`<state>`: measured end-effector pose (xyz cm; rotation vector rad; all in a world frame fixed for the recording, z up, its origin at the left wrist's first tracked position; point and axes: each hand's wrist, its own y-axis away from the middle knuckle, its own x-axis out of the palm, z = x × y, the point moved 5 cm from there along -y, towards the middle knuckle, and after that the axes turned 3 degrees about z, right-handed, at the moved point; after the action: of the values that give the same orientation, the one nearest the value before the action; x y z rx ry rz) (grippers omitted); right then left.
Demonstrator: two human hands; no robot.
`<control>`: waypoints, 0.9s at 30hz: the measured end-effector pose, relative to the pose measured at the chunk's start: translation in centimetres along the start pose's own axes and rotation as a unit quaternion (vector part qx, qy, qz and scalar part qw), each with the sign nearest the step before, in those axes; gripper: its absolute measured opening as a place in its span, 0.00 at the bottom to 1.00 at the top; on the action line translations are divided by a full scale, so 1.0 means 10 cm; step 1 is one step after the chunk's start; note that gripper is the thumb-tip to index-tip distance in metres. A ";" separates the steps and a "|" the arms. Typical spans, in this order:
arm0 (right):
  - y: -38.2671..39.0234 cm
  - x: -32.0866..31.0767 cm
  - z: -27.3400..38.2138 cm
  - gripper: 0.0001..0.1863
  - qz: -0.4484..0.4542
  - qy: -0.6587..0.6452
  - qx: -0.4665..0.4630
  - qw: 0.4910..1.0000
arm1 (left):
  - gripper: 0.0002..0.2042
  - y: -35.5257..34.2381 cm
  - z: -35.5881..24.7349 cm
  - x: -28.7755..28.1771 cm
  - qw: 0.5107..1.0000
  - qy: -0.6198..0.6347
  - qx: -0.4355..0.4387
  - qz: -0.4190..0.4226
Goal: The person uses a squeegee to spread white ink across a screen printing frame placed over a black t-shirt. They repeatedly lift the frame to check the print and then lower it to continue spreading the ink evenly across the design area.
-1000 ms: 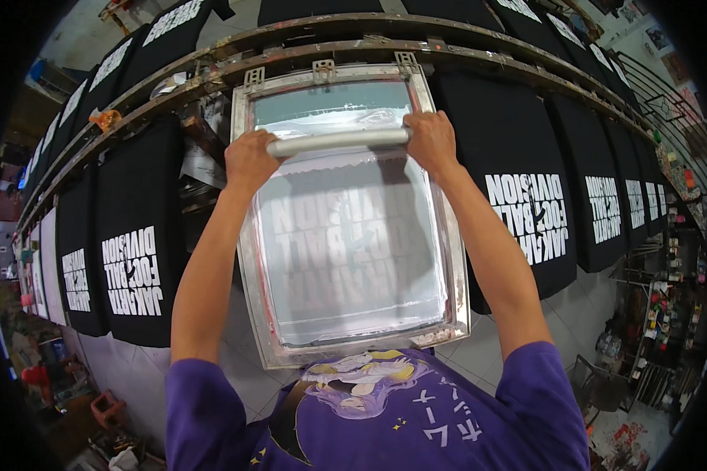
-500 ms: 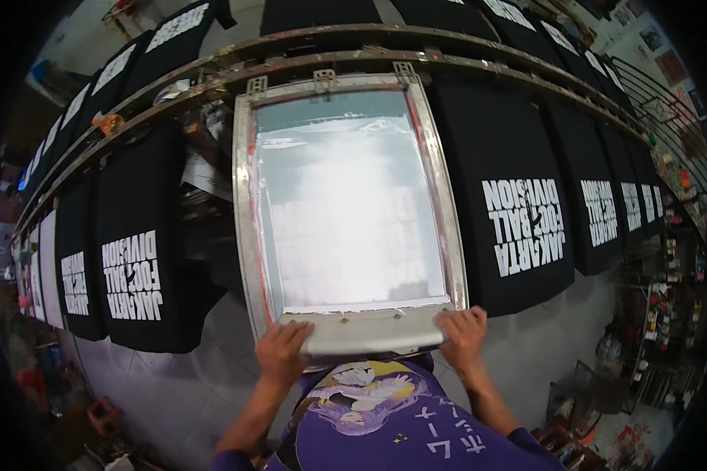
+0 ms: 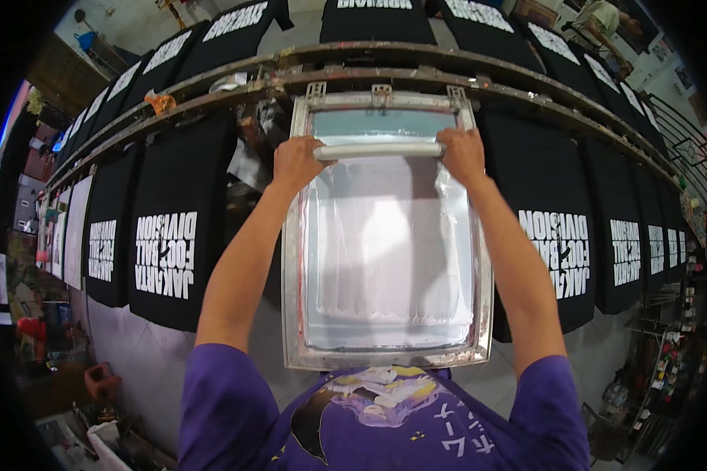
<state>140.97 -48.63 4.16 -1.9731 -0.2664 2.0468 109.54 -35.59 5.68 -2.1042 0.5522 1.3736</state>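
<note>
- Two hands, as I see them: left hand (image 3: 297, 162) and right hand (image 3: 462, 155), each curled tight around the squeegee (image 3: 379, 149).
- Squeegee: 12 o'clock end of the screen frame (image 3: 292, 259).
- Black shirts (image 3: 163, 251): at 9 and 3 o'clock.

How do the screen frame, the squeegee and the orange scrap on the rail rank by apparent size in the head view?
1. Screen frame, by far the largest.
2. Squeegee, a bar spanning most of the frame's width, held by the left hand and right hand.
3. Orange scrap, smallest, though it lies farther off.
</note>
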 end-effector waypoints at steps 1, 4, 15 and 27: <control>-0.07 0.03 -0.02 0.15 0.019 0.005 -0.028 0.999 | 0.17 0.07 0.01 0.00 1.000 -0.002 -0.003 0.028; -0.21 -0.04 0.06 0.10 0.038 -0.024 -0.078 0.996 | 0.23 0.32 0.03 -0.04 0.990 0.005 0.007 0.139; 0.23 -0.13 1.62 0.06 0.100 -0.068 -0.372 0.920 | 0.37 2.89 -1.10 -0.49 0.966 0.137 -0.112 0.188; 0.05 -0.84 0.27 0.10 0.088 -0.055 -0.269 0.957 | 0.21 1.86 -1.61 -0.17 0.948 0.187 -0.149 0.210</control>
<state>138.43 -51.63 12.03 -2.2483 -0.7707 2.3926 108.61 -60.12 8.06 -2.6309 1.0553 1.3439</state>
